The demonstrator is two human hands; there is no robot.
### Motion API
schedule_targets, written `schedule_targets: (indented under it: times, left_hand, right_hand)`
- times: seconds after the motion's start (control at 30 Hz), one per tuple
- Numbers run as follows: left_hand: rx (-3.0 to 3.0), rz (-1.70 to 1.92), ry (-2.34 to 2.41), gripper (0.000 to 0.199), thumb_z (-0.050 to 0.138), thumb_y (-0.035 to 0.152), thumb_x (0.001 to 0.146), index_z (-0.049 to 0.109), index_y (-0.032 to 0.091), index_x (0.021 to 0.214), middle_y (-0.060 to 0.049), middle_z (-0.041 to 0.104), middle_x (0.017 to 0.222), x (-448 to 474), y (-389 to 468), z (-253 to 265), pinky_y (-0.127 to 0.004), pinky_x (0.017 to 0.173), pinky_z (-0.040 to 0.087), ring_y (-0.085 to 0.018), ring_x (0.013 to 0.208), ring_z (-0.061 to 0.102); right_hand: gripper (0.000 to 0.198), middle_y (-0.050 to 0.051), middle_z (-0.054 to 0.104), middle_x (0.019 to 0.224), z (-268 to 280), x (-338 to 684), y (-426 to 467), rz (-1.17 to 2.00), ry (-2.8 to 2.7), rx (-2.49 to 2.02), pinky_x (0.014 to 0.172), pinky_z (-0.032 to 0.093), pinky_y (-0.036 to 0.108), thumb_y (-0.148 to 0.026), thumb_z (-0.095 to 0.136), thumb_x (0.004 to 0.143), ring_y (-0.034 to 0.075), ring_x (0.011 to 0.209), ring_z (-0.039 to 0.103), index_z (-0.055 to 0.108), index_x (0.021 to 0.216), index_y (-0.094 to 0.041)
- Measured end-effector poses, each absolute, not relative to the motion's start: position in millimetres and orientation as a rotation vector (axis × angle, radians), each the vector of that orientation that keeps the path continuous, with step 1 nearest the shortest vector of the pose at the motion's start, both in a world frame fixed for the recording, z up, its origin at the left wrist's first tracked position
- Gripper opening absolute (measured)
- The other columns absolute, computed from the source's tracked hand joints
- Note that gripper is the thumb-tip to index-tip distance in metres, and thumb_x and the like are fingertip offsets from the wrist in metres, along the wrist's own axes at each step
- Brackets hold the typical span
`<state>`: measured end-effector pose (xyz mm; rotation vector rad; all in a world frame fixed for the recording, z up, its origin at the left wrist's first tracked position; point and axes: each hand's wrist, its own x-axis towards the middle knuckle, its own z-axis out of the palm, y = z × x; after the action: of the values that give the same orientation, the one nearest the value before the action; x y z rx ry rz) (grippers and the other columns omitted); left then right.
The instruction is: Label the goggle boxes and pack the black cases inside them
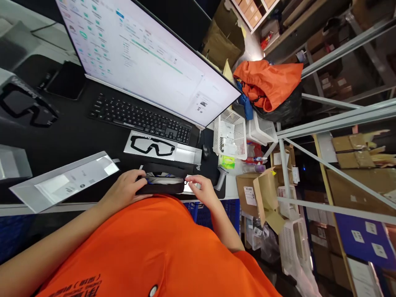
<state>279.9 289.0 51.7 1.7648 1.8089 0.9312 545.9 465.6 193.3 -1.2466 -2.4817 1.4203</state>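
Note:
A black, soft-looking case point(161, 189) lies at the table's front edge, right against my body. It gapes along the top, and something greyish with a blue edge shows inside. My left hand point(128, 187) is closed on the case's left end, thumb on top. At the right end, my right hand point(201, 187) pinches the case's corner by a small shiny spot; whether it has a zipper pull cannot be made out. Just behind the case is a long white box point(188, 154) printed with black goggles. Another long white box point(71, 181) lies to the left of my left hand.
A keyboard point(139, 117) stands before a large lit monitor point(154, 62). The mouse point(206, 152) and a white basket point(230, 134) are to the right. Further goggle packaging point(24, 103) sits far left. Metal shelving point(337, 121) with cartons rises at the right.

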Motion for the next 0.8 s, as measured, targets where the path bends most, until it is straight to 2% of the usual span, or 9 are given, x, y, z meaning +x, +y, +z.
schedule_targets:
  times: [0.13,0.23,0.3,0.4,0.47,0.53,0.63,0.7,0.8]
  left_hand:
    - [1.849,1.001,1.778,0.032,0.067,0.049,0.097,0.065,0.018,0.091,-0.015,0.046,0.166,279,297,60,-0.070,0.131,0.033,-0.046,0.158,0.040]
    - [1.833,0.887,1.768,0.026,0.065,0.043,0.095,0.057,0.019,0.102,-0.017,0.040,0.166,279,307,69,-0.070,0.131,0.033,-0.042,0.155,0.042]
    - [1.825,0.809,1.801,0.041,0.066,0.042,0.092,0.052,0.019,0.124,-0.021,0.043,0.161,280,314,76,-0.067,0.126,0.041,-0.042,0.148,0.047]
    - [1.883,0.652,1.810,0.084,0.067,0.040,0.090,0.030,0.019,0.162,-0.025,0.041,0.163,282,323,86,-0.068,0.121,0.045,-0.046,0.149,0.046]
    - [1.909,0.519,1.823,0.099,0.070,0.040,0.086,0.024,0.020,0.171,-0.027,0.038,0.166,284,330,91,-0.068,0.115,0.048,-0.049,0.149,0.045]
    - [1.895,0.438,1.854,0.098,0.074,0.041,0.080,0.037,0.019,0.167,-0.027,0.039,0.166,286,335,94,-0.065,0.110,0.052,-0.051,0.146,0.047]
    - [1.883,0.402,1.895,0.078,0.076,0.042,0.075,0.061,0.021,0.148,-0.024,0.043,0.164,286,342,98,-0.060,0.105,0.054,-0.049,0.139,0.054]
    - [1.911,0.379,1.896,0.069,0.075,0.042,0.075,0.067,0.023,0.140,-0.021,0.044,0.166,286,344,104,-0.058,0.101,0.053,-0.046,0.131,0.058]
    - [1.929,0.327,1.869,0.070,0.071,0.043,0.078,0.067,0.023,0.145,-0.017,0.051,0.165,285,346,111,-0.056,0.097,0.051,-0.043,0.121,0.062]
  right_hand:
    - [0.052,0.016,0.072,0.139,151,568,458,1.383,-2.385,-1.598,0.096,0.063,0.041,-0.012,0.065,0.086,0.023,0.110,0.075,0.069,0.137,-0.019]
    - [0.066,0.017,0.067,0.142,125,561,450,1.378,-2.499,-1.562,0.092,0.063,0.037,-0.004,0.060,0.084,0.020,0.106,0.072,0.060,0.149,-0.017]
    - [0.059,0.017,0.069,0.133,117,553,447,1.235,-2.621,-1.540,0.099,0.060,0.038,0.000,0.056,0.086,0.022,0.109,0.069,0.062,0.143,-0.013]
    - [0.034,0.017,0.069,0.126,115,547,449,1.058,-2.778,-1.544,0.107,0.055,0.039,-0.002,0.057,0.092,0.026,0.120,0.064,0.069,0.123,-0.012]
    - [0.026,0.018,0.067,0.130,114,547,452,0.989,-2.893,-1.498,0.109,0.053,0.040,-0.005,0.062,0.094,0.028,0.124,0.062,0.070,0.117,-0.013]
    - [0.026,0.018,0.066,0.131,114,549,454,0.919,-2.985,-1.452,0.108,0.051,0.039,-0.005,0.061,0.095,0.028,0.124,0.061,0.069,0.118,-0.013]
    - [0.024,0.016,0.068,0.123,115,552,455,0.900,-3.041,-1.486,0.097,0.053,0.036,-0.006,0.054,0.100,0.026,0.114,0.064,0.069,0.118,-0.014]
    - [0.021,0.014,0.069,0.118,117,554,455,0.898,-3.043,-1.526,0.092,0.053,0.035,-0.010,0.054,0.103,0.026,0.109,0.065,0.071,0.115,-0.015]
    - [0.016,0.015,0.067,0.120,120,557,455,0.800,-2.994,-1.462,0.098,0.052,0.038,-0.012,0.058,0.103,0.027,0.115,0.062,0.073,0.107,-0.016]
